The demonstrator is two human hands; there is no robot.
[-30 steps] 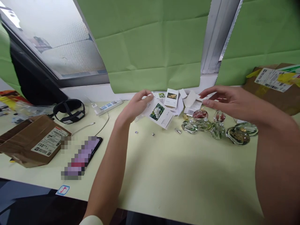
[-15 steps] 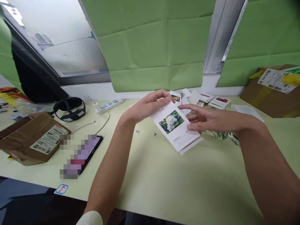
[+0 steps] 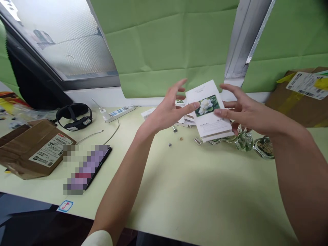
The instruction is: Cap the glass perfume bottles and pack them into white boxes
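A flat white paper box (image 3: 211, 130) with a white-flower picture is held up over the table, its lower end showing a loose flap or second layer. My left hand (image 3: 170, 111) has its thumb on the left edge of the picture, with the index finger raised off the box. From the other side my right hand (image 3: 246, 111) presses its thumb on the picture's lower right, its fingers spread at the edge and partly hidden. Below lie small metal cylinders (image 3: 197, 141) and a tiny copper-coloured piece (image 3: 181, 139). Silvery-green glass-like ornaments (image 3: 244, 140) sit under my right hand.
On the left are a brown parcel (image 3: 33, 150), a black headset (image 3: 74, 118), a phone (image 3: 96, 164) and a power strip (image 3: 120, 113) with cables. A large carton (image 3: 289, 102) stands at the back right. Green cloth (image 3: 169, 48) hangs behind.
The box has moved up and away and turned more upright. My left hand has left its top corner for its left side. More small metal pieces and ornaments show below.
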